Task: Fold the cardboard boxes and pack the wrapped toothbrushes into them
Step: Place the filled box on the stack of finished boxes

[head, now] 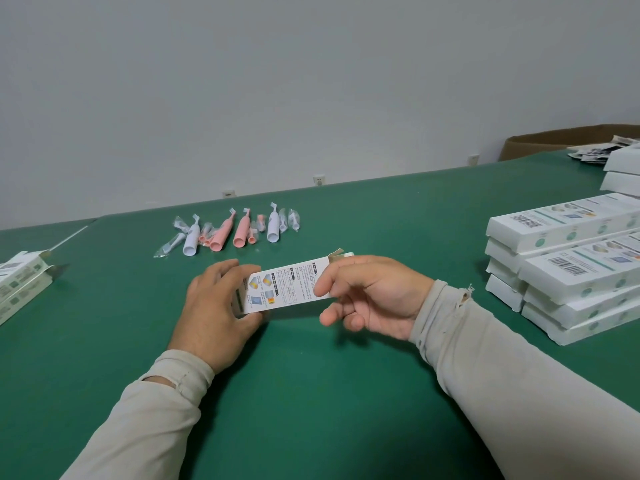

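Note:
A white printed cardboard box (289,285) hangs just above the green table (311,393), held between both hands. My left hand (214,306) grips its near-left end, fingers curled over the end and thumb beneath. My right hand (370,296) pinches the right part, thumb on the printed face; an open brown flap shows behind its fingers. Farther back lie several pink and white wrapped toothbrushes (228,232) with small clear-wrapped brush heads.
A stack of white boxes (568,271) with barcodes fills the right side. More white boxes (20,282) lie at the left edge. A brown carton (554,140) and loose leaflets (595,152) sit at the far right. A grey wall stands behind the table.

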